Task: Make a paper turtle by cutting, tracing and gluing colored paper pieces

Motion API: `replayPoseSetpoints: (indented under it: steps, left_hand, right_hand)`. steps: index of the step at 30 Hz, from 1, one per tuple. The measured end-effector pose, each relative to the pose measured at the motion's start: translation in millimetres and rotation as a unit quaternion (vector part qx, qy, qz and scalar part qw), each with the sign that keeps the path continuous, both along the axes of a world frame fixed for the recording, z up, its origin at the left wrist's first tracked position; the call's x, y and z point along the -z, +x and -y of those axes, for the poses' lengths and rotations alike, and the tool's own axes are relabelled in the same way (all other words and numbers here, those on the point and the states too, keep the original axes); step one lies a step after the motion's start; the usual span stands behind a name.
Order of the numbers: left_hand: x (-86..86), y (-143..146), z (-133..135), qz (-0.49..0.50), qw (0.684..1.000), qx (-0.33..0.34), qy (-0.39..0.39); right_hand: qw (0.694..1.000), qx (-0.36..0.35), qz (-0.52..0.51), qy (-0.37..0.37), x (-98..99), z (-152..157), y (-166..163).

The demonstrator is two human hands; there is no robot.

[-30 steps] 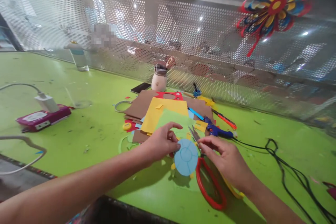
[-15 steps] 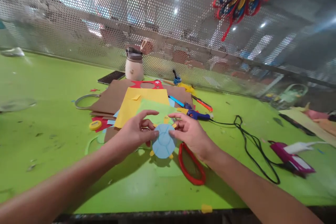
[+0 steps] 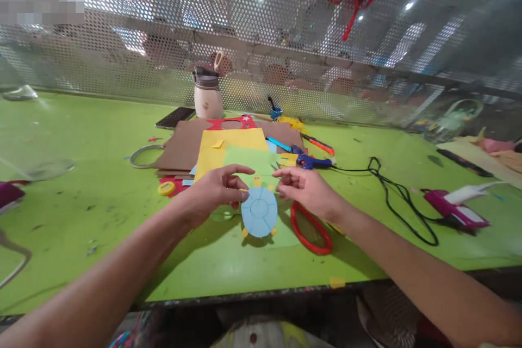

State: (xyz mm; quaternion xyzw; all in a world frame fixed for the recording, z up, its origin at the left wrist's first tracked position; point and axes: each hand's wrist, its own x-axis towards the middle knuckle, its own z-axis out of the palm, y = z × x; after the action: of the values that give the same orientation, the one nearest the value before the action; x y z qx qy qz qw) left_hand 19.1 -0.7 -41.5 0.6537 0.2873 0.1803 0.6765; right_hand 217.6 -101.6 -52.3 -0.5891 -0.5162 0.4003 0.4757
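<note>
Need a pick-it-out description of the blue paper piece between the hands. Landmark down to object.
On the green table, find the stack of coloured paper sheets in front of the white bottle. Just nearer than the stack, between the left hand and the right hand, lies the paper turtle. It is the only light blue disc, with small yellow head and feet poking out; the red loop sits beside it.

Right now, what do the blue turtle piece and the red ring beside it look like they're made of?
The blue turtle piece looks like craft foam or card, matte, flat and cleanly cut, with scored lines on its disc; which of the two I can't tell. The red ring looks like smooth plastic, with a slight sheen and an even rounded band.
</note>
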Motion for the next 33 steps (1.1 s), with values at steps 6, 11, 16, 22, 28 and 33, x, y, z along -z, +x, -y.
replayPoseSetpoints:
  steps: [6, 11, 16, 22, 28, 33]
  left_hand:
    - [-6.0, -4.3, -7.1, 0.017, 0.999, -0.029, 0.008]
    - [-11.8, -13.6, -24.6, 0.07, 0.993, -0.099, 0.001]
    - [-16.4, -19.5, -33.2, 0.092, 0.984, -0.151, -0.014]
    - [-20.4, -18.2, -30.1, 0.102, 0.98, -0.17, -0.023]
    - [-18.2, -17.4, -31.2, 0.095, 0.975, -0.193, -0.046]
    - [-10.2, -13.8, -24.8, 0.075, 0.987, -0.136, -0.035]
  right_hand:
    - [0.989, 0.063, 0.118, 0.057, -4.5, 17.7, 20.0]
    - [0.967, 0.066, 0.224, 0.103, -4.9, 28.5, 17.4]
    - [0.939, 0.033, 0.312, 0.143, -1.5, 31.5, 14.5]
    - [0.922, -0.015, 0.349, 0.165, -1.3, 25.0, 22.0]
    - [0.915, -0.063, 0.36, 0.171, 0.9, 10.7, 24.4]
    - [0.92, -0.016, 0.353, 0.17, 6.2, -0.4, 34.5]
